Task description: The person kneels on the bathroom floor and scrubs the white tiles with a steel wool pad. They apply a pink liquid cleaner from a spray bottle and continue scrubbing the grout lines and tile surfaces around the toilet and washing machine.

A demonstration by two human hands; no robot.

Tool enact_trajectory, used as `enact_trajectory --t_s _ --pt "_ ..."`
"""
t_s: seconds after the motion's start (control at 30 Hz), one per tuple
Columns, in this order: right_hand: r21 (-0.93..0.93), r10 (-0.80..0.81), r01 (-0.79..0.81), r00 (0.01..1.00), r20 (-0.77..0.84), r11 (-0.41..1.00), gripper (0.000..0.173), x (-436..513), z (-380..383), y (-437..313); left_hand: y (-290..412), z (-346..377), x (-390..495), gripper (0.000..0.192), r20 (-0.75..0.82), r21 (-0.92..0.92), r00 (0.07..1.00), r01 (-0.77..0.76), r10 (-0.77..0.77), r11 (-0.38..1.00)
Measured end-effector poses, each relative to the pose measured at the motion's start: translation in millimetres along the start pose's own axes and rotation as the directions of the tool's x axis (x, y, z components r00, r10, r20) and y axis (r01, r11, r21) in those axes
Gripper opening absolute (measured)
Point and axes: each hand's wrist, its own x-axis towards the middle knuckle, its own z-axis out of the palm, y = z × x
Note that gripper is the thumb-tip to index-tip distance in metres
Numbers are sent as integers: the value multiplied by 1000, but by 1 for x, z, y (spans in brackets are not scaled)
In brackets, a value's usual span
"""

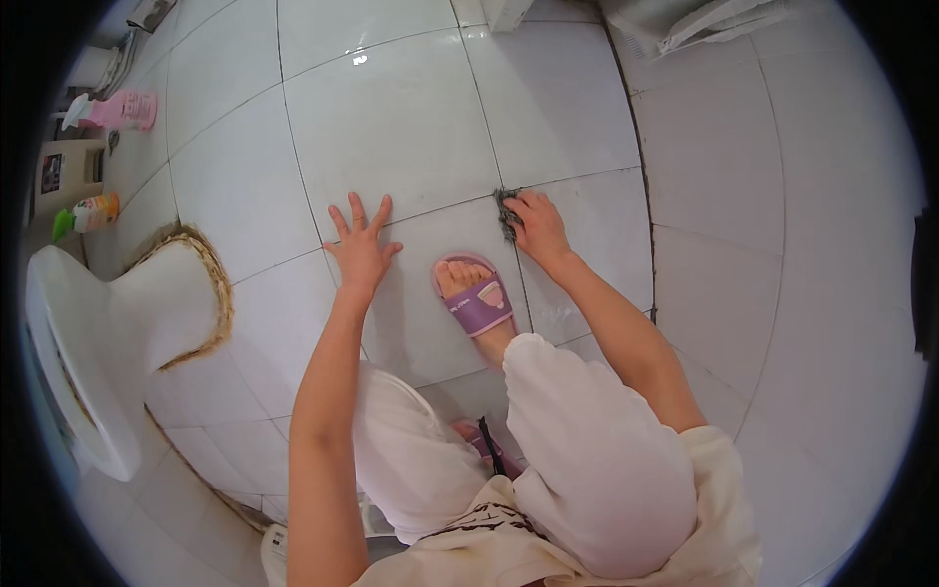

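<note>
My right hand (539, 229) presses a dark grey scouring pad, which looks like steel wool (506, 214), onto the tiled floor (389, 139). The pad lies on a grout joint where tile corners meet, partly hidden under my fingers. Over to the left, my left hand (361, 246) is spread on the white tiles with fingers apart and nothing in it. Between my hands, a purple slipper (480, 302) is on one of my feet. Behind it, the other slipper (491, 444) shows only in part beneath my white trousers.
A white toilet (169, 286) with brown-stained sealant around its base stands at the left. Beyond it are a green-topped spray bottle (92, 214), a beige box (70, 167) and a pink spray bottle (121, 110). A tiled wall (711, 176) rises on the right, with a dark joint along its foot.
</note>
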Motion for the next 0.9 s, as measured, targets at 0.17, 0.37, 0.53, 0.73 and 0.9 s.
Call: enact_trajectory --t_s 0.17,0.37,0.53,0.73,0.9 --pt "-63 -39 40 999 16 997 39 -43 4 -4 11 0 6 87 12 -35 999 42 -41 999" --pt "-24 -31 30 998 -55 999 35 -4 9 0 22 -1 9 90 24 -121 997 76 -73 990" --pt "-20 -88 88 996 6 996 32 16 17 1 24 -2 10 91 17 -138 998 66 -64 988" --pt "153 -329 305 928 176 940 34 23 33 -45 30 -3 12 90 11 -146 996 87 -86 985" --pt "-4 -146 146 988 50 989 32 34 22 0 25 -2 10 90 4 -151 998 58 -58 987"
